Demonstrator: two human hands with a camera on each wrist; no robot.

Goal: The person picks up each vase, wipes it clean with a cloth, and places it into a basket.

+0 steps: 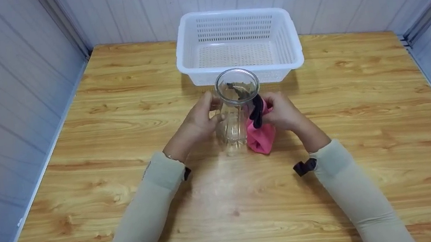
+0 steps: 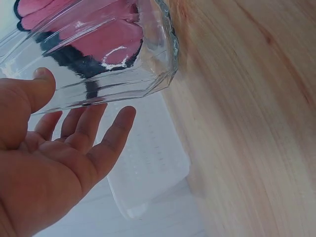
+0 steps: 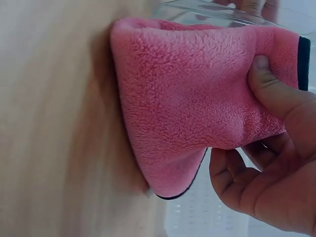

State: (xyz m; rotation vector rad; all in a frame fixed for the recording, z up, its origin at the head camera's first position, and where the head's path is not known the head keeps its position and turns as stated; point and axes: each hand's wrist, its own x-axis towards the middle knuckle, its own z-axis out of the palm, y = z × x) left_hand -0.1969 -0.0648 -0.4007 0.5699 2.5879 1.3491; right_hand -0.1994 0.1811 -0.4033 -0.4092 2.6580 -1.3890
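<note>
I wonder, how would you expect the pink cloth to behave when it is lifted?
The pink cloth will probably be floppy, since it bends in loose folds. It should be easy to grip rather than slippery, given the fuzzy surface where the right hand pinches it. It is likely light, as it looks like soft fabric.

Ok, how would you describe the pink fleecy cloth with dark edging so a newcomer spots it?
On the wooden table, start at the white perforated plastic basket and come nearer the person. There the right hand holds the pink fleecy cloth beside a clear glass vessel. Its pink pile sets it apart: the glass is transparent, the basket white.
</note>
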